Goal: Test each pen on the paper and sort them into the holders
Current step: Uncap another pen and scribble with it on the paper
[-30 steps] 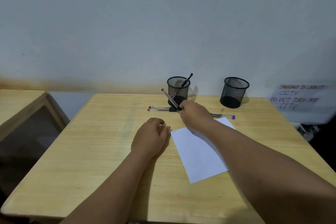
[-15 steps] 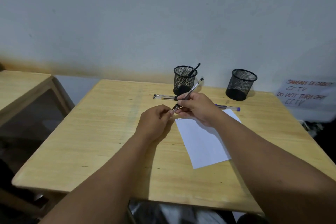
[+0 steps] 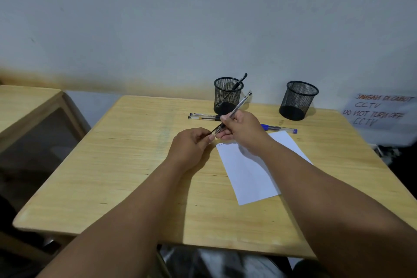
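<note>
My right hand grips a clear-barrelled black pen that slants up toward the left holder. My left hand pinches that pen's black cap end, just above the top left corner of the white paper. Two black pens lie side by side on the table behind my hands. A blue pen lies behind the paper. The left mesh holder has one black pen in it. The right mesh holder looks empty.
The wooden table stands against a pale wall. A handwritten CCTV notice hangs at the right. Another wooden table stands at the left.
My right hand lifted the pen from the row and turned it, tail now pointing up right. My left hand rose from the table and closed on the cap end. The camera tilted down.
</note>
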